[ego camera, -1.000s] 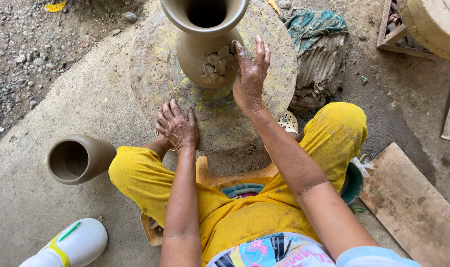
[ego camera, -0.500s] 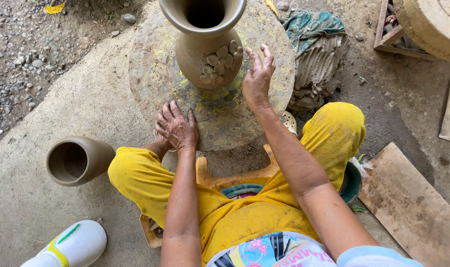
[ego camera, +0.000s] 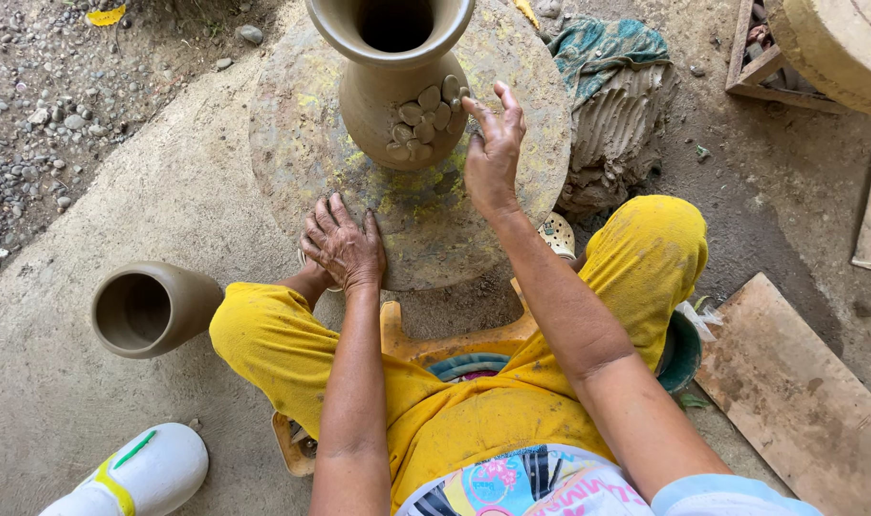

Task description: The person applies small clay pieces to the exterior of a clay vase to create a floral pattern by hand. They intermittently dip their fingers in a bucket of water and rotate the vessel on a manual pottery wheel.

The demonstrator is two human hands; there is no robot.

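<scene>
At far left, near corner: white plastic container (ego camera: 134,475) on the concrete floor (ego camera: 63,382); just beyond it, small clay pot (ego camera: 149,308) lying on its side, mouth toward the camera, close to the left knee. Little slack there for the elbow.

Centre: left hand (ego camera: 344,247) flat and open, palm down on the near rim of the round turning wheel (ego camera: 302,143), holding nothing. Judged best kept pressed there so the wheel does not turn during work on the relief.

Centre, far: clay vase (ego camera: 402,86) upright on the wheel, applied flower relief (ego camera: 426,119) facing right.

Right of it: right hand (ego camera: 493,153) open, fingers spread, fingertips at or just off the relief; contact not certain. Light touch advisable; soft clay likely to dent.

Right: wet cloth heap (ego camera: 608,105) touching the wheel edge; wooden board (ego camera: 799,401) near right. Open room mainly at far left of the wheel.
</scene>
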